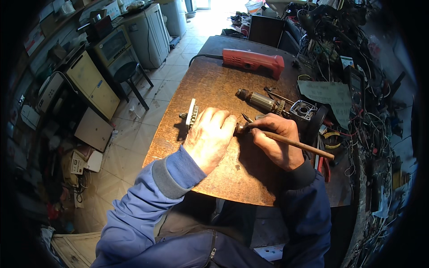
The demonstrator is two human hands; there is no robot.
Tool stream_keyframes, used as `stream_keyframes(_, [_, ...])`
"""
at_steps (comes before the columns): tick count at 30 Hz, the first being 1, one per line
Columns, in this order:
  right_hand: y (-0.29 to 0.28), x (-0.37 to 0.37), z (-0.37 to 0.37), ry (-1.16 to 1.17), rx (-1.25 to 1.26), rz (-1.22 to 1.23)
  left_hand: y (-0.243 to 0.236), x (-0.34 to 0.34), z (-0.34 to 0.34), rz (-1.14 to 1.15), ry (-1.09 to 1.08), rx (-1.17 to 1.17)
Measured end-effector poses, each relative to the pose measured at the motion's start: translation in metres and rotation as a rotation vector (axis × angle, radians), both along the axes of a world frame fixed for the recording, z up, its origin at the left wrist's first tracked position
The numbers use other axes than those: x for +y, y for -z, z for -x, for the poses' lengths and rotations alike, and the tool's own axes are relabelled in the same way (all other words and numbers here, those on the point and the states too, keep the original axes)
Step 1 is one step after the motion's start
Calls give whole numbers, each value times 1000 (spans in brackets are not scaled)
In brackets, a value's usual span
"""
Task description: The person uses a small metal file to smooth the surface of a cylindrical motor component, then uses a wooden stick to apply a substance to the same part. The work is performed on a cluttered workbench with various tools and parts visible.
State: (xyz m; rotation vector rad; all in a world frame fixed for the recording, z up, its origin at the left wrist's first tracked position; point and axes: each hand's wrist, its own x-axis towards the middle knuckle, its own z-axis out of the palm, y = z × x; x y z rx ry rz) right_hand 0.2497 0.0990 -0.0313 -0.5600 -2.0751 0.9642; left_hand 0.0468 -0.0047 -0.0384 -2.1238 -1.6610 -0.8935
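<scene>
My left hand (210, 136) is closed around a motor part, most of it hidden under the fingers. A copper-coloured end (240, 129) shows by the fingertips, and a pale toothed metal plate (192, 114) stands on the hand's other side. In my right hand (281, 139) is a thin wooden-handled tool (308, 146), gripped like a pen. A dark pointed tip (246, 118) shows beyond the right fingers, close to the copper-coloured end. Just past the hands lie a motor armature (262, 101) and a metal gear housing (304, 110).
A red power-tool body (252, 62) with a black cord lies at the wooden table's (178, 87) far end. A greenish sheet (326, 96), a multimeter (356, 85) and red-handled pliers (324, 167) are at right, beside tangled cables (321, 40). A black stool (127, 71) stands left.
</scene>
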Motion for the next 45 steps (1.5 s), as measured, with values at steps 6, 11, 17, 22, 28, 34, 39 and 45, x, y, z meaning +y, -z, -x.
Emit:
stream_keyframes(6, [-2,-5,6,2,-121,-109,3,0,2,3,-11,-1])
stream_keyframes(11, [-2,-8,8,39,-3,-99,2,0,0,-12,-5,-14])
stream_keyframes(17, [1,-8,9,111,-97,-173,4,2,2,-17,-1,0])
stream_keyframes(22, [1,-6,6,45,45,-6,3,3,1,-26,-4,7])
stream_keyframes(28, [5,-4,8,82,-137,-188,1,0,4,70,-5,24])
stream_keyframes(34, [3,-6,13,49,-14,-97,3,4,0,-47,1,13])
stream_keyframes(39, [6,-5,15,78,-92,-222,1,3,2,-25,1,25])
stream_keyframes(45, [-1,-11,23,72,-20,-207,1,2,1,-32,2,21])
